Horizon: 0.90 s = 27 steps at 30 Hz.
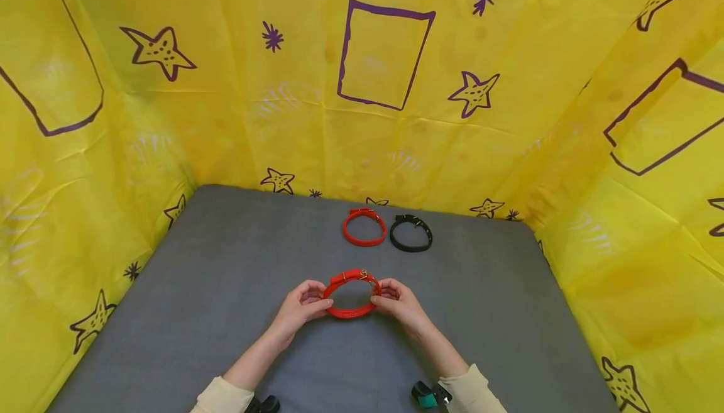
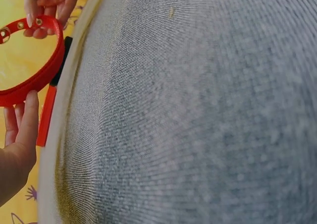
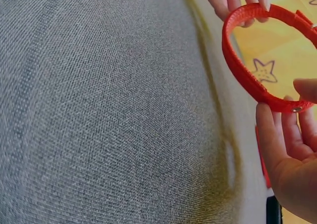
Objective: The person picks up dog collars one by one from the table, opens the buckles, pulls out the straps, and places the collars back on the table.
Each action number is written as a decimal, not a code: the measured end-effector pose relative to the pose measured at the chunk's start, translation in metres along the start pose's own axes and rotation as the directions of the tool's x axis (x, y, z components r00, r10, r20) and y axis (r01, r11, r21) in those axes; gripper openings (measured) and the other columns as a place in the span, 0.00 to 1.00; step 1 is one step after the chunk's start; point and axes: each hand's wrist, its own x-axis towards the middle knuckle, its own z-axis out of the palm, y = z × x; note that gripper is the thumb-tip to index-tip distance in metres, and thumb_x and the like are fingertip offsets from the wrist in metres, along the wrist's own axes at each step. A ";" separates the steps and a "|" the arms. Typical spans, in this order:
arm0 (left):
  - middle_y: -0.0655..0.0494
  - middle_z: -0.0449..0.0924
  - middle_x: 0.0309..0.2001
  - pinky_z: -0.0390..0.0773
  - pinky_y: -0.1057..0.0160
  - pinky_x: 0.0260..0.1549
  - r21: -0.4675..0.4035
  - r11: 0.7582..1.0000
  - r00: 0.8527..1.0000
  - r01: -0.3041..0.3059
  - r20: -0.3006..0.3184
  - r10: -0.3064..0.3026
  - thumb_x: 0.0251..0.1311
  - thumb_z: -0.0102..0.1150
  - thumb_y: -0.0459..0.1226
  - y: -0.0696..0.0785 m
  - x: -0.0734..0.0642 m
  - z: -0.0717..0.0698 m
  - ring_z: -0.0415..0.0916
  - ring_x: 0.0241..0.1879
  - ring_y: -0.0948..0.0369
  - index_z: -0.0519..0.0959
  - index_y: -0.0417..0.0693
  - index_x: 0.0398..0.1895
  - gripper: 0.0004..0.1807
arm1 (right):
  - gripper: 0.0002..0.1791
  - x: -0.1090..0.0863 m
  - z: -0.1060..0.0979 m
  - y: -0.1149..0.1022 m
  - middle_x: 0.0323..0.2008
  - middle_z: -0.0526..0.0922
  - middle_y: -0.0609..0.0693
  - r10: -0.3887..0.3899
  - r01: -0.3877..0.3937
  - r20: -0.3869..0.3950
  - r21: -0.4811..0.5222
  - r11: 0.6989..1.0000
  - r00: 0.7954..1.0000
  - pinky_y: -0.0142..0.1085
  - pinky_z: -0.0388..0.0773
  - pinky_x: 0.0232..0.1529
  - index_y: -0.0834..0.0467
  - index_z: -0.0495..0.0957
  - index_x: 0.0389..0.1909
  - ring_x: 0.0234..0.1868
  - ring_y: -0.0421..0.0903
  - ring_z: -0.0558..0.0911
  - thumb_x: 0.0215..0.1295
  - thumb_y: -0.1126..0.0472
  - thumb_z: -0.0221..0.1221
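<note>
Collar (image 1: 349, 313) of textured red strap, a rounded loop with gold-coloured metal fittings (image 1: 364, 273), is held up above the grey fabric-covered tabletop (image 1: 226, 262), between the person's bare left hand (image 1: 305, 303) and bare right hand (image 1: 398, 303). Each hand grasps one side of the loop, pinching the strap between thumb and fingers, with the fittings on the far edge and a plain stretch of band nearest the person. Small round metal eyelets (image 2: 39, 22) dot the strap beside the right hand in the left wrist view.

Beyond the held loop, toward the back of the tabletop, lie two more: a second red strap loop (image 1: 364, 242) and, just beside it on the right, a black strap loop with metal fittings (image 1: 411, 248) — the pair close together, well apart from both hands. Yellow fabric curtain (image 1: 305, 143), printed with purple stars and outlined shapes, rises behind and along both sides. Cream sleeves (image 1: 223, 395) cover the forearms — dark wrist-worn devices (image 1: 263, 404) show near the cuffs.
</note>
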 end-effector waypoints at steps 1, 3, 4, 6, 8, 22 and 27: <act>0.49 0.76 0.37 0.82 0.58 0.40 0.006 1.000 1.000 0.001 0.000 -0.001 0.56 0.67 0.29 0.000 0.000 0.000 0.79 0.37 0.57 0.74 0.36 0.46 0.17 | 0.11 0.000 0.000 0.000 0.39 0.82 0.53 0.004 -0.004 -0.003 -0.004 1.000 1.000 0.34 0.81 0.38 0.63 0.76 0.42 0.38 0.42 0.81 0.60 0.68 0.65; 0.50 0.76 0.37 0.82 0.58 0.40 0.020 1.000 1.000 0.003 0.002 -0.003 0.56 0.67 0.30 0.001 -0.001 0.000 0.79 0.37 0.58 0.73 0.35 0.47 0.17 | 0.10 0.000 0.001 0.000 0.37 0.82 0.51 0.011 -0.011 -0.007 -0.001 1.000 1.000 0.35 0.81 0.39 0.62 0.76 0.42 0.37 0.42 0.81 0.60 0.68 0.64; 0.50 0.76 0.37 0.82 0.58 0.40 0.026 1.000 1.000 0.004 0.003 -0.004 0.57 0.67 0.30 0.001 -0.001 0.000 0.79 0.37 0.58 0.73 0.35 0.47 0.17 | 0.10 0.000 0.001 0.000 0.37 0.82 0.50 0.013 -0.013 -0.008 0.001 1.000 1.000 0.36 0.81 0.39 0.62 0.76 0.42 0.37 0.42 0.81 0.61 0.68 0.64; 0.50 0.76 0.37 0.82 0.58 0.41 0.033 0.999 1.000 0.006 0.008 -0.006 0.57 0.66 0.30 0.002 -0.002 -0.001 0.79 0.37 0.58 0.73 0.34 0.48 0.17 | 0.10 0.000 0.001 0.000 0.37 0.82 0.50 0.015 -0.015 -0.010 0.008 1.000 1.000 0.37 0.82 0.40 0.62 0.76 0.42 0.37 0.42 0.81 0.61 0.68 0.64; 0.49 0.76 0.37 0.82 0.58 0.41 0.038 0.999 1.000 0.005 0.010 -0.005 0.58 0.66 0.30 0.003 -0.002 -0.001 0.79 0.37 0.58 0.72 0.33 0.48 0.18 | 0.10 0.000 0.002 0.000 0.37 0.82 0.51 0.005 -0.005 -0.003 0.013 1.000 1.000 0.38 0.82 0.40 0.63 0.76 0.42 0.37 0.42 0.81 0.62 0.68 0.63; 0.48 0.80 0.40 0.78 0.66 0.37 0.268 0.956 0.993 -0.116 0.067 0.102 0.57 0.68 0.34 0.007 0.000 -0.005 0.77 0.39 0.58 0.77 0.37 0.51 0.20 | 0.10 -0.002 0.001 0.000 0.36 0.81 0.48 -0.038 0.038 0.016 0.017 0.999 0.999 0.38 0.82 0.40 0.61 0.76 0.42 0.36 0.40 0.81 0.62 0.64 0.65; 0.41 0.80 0.44 0.76 0.65 0.40 0.348 0.922 0.986 -0.169 0.049 0.162 0.57 0.68 0.33 0.020 -0.006 0.002 0.77 0.43 0.54 0.78 0.36 0.51 0.19 | 0.10 -0.001 0.003 0.000 0.37 0.81 0.51 0.007 -0.007 -0.011 0.022 1.000 1.000 0.39 0.82 0.40 0.65 0.75 0.43 0.37 0.42 0.81 0.62 0.68 0.63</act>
